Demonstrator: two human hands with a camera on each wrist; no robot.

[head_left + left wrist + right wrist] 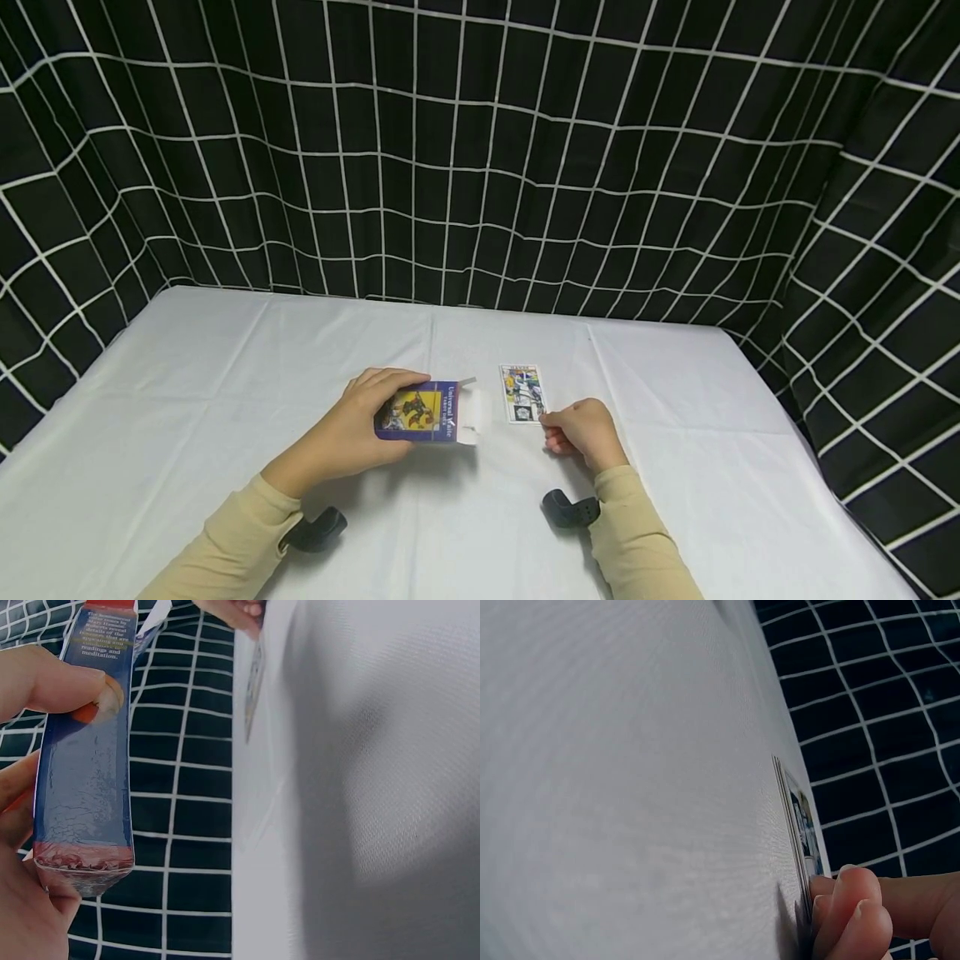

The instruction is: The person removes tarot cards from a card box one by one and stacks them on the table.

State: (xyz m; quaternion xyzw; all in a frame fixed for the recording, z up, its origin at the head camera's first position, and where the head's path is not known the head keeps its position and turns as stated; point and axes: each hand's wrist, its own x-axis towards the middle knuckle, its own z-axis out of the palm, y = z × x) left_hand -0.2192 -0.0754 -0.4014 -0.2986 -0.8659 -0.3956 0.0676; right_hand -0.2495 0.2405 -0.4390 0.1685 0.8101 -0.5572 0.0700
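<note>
My left hand (pixel 348 429) grips a purple-blue tarot card box (pixel 417 412) above the cloth, fingers along the far side and thumb along the near side. The box's white end flap (pixel 468 435) stands open toward the right. In the left wrist view the thumb presses on the blue narrow side (pixel 86 780) of the box, which carries small print. A thin stack of tarot cards (pixel 522 392) lies face up on the table, right of the box. With curled fingers my right hand (pixel 591 433) pinches the stack's near right corner. Layered card edges (pixel 789 817) show in the right wrist view.
A white cloth (pixel 225 367) with fold creases covers the table. Black curtains (pixel 465 167) with a white grid stand behind it and at both sides. Dark bands with camera mounts (pixel 318 530) sit at both wrists, below the beige sleeves.
</note>
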